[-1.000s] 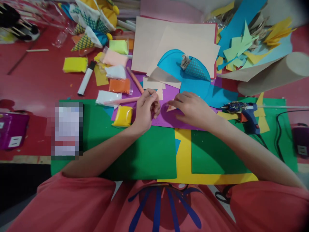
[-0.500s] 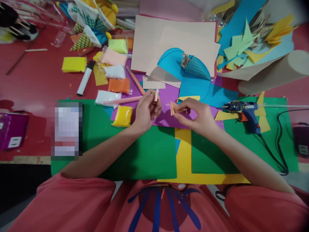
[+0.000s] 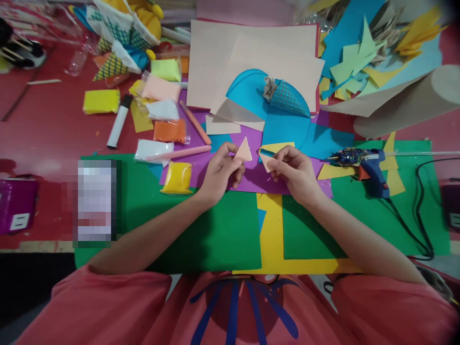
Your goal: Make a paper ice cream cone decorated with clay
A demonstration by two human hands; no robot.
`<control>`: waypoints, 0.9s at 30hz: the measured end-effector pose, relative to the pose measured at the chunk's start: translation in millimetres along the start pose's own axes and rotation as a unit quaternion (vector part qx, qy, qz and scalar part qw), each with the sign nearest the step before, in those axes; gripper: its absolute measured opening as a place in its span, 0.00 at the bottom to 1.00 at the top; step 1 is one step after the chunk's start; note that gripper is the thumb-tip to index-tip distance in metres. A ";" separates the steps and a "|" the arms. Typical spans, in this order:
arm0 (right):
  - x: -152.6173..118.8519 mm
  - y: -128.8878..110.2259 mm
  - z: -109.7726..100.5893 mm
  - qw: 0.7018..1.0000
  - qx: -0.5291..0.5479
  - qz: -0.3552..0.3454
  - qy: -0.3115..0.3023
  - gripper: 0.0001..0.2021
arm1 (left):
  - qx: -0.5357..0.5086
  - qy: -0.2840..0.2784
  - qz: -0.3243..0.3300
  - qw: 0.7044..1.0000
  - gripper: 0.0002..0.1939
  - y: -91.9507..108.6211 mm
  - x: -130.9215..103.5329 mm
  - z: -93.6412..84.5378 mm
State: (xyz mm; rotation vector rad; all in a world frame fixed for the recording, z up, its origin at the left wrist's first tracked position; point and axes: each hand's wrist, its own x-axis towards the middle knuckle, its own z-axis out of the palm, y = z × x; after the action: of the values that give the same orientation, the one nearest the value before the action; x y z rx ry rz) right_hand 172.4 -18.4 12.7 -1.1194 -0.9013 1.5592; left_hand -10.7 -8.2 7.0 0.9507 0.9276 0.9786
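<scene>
My left hand (image 3: 221, 175) pinches a small peach foam triangle (image 3: 245, 150) upright, its point away from me. Facing it, my right hand (image 3: 296, 175) grips a second peach foam piece (image 3: 266, 163) between thumb and fingers; part of that piece is hidden by the fingers. A strip of blue and yellow scraps shows just beyond the right fingertips. Both hands are over the purple foam sheet (image 3: 244, 184). Past them lies a blue foam sheet (image 3: 287, 132) bearing a patterned blue cone (image 3: 289, 99).
A blue glue gun (image 3: 375, 175) with its cord lies right of my right hand. Clay packets (image 3: 177, 177), a marker (image 3: 120, 122) and a phone (image 3: 95, 201) are on the left. Green foam sheets (image 3: 223, 239) lie before me; paper scraps (image 3: 354, 72) pile at the back right.
Both peach pieces have turned so that their flat faces show more; the left one now reads as a triangle. The view has shifted slightly.
</scene>
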 end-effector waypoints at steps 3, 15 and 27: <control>1.2 -1.0 0.8 0.998 0.050 0.026 -0.014 0.18 | 0.020 -0.027 0.003 0.999 0.17 0.8 0.0 -0.7; 0.5 1.2 -2.7 0.989 0.099 0.095 -0.057 0.15 | 0.075 -0.030 0.022 0.997 0.11 -3.4 6.4 -5.5; -0.4 -1.1 -0.1 0.984 0.130 0.106 -0.054 0.12 | 0.086 -0.029 0.010 0.996 0.08 -2.5 7.1 -5.3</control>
State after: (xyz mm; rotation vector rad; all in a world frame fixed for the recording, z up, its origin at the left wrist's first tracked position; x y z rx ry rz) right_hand 172.8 -18.6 13.8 -0.9725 -0.6405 1.8679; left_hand -13.0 -1.0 1.8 1.1296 0.9667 0.8940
